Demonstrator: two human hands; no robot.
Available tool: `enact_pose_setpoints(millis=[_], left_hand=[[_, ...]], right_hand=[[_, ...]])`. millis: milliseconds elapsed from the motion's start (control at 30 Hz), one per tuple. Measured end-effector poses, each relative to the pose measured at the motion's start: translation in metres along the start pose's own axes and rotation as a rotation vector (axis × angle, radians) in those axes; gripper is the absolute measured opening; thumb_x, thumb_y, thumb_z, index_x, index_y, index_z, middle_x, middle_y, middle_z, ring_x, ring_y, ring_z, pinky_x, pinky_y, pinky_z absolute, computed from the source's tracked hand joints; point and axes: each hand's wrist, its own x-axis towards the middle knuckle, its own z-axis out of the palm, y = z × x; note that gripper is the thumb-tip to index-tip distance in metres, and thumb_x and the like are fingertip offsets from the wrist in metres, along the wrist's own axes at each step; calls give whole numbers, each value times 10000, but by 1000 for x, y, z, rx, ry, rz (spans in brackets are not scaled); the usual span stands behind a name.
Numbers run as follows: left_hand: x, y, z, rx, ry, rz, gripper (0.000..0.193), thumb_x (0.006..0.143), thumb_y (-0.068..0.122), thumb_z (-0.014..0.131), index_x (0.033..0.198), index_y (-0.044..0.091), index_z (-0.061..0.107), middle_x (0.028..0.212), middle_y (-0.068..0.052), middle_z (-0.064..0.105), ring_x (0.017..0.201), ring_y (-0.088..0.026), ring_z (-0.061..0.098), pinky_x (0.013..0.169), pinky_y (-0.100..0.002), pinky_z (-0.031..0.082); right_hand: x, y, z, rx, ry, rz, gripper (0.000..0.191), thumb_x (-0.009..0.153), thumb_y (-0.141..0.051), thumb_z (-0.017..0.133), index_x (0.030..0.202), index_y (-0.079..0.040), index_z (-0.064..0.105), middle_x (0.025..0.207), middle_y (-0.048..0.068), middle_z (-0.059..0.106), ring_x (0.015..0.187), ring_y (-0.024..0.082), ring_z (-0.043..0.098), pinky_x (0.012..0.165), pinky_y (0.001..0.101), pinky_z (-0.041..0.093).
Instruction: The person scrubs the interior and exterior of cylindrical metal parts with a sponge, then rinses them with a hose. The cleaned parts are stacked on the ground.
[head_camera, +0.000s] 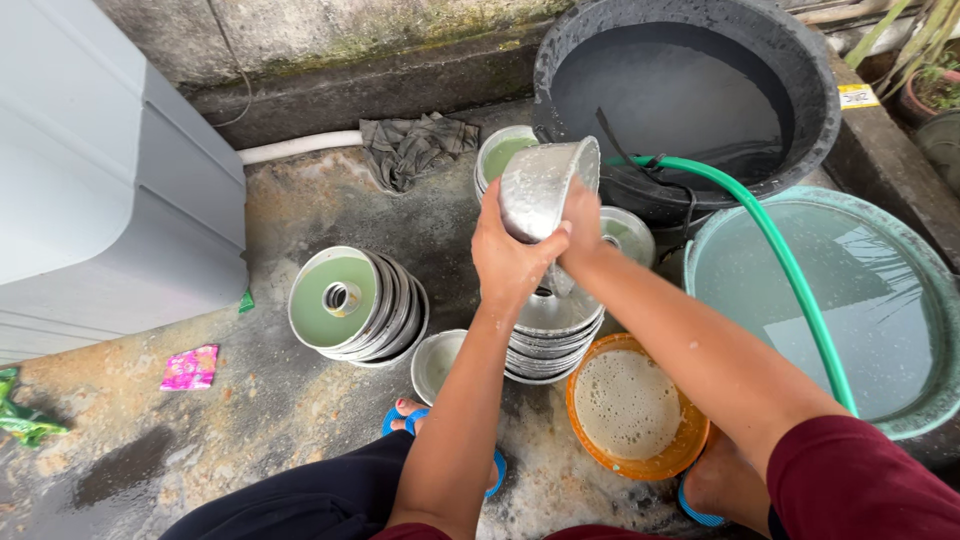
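On a wet concrete floor beside a mossy wall, a black tub and a teal basin hold water, and an orange bowl holds suds. Both the left hand and right hand grip a tilted metal bowl above a stack of metal moulds.
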Motion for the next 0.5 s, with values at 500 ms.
enact_pose_setpoints(millis=[500], left_hand=[[-7, -3, 6, -6, 52, 108, 972, 615, 255, 901, 1449, -15, 480, 1341, -213, 630, 1218, -290, 639, 1036, -376, 507]], right_hand=[[17, 13, 5, 114, -68, 230, 298, 906, -265, 664, 1103, -61, 756, 1141, 148, 783, 1025, 253, 752, 912, 382, 584]])
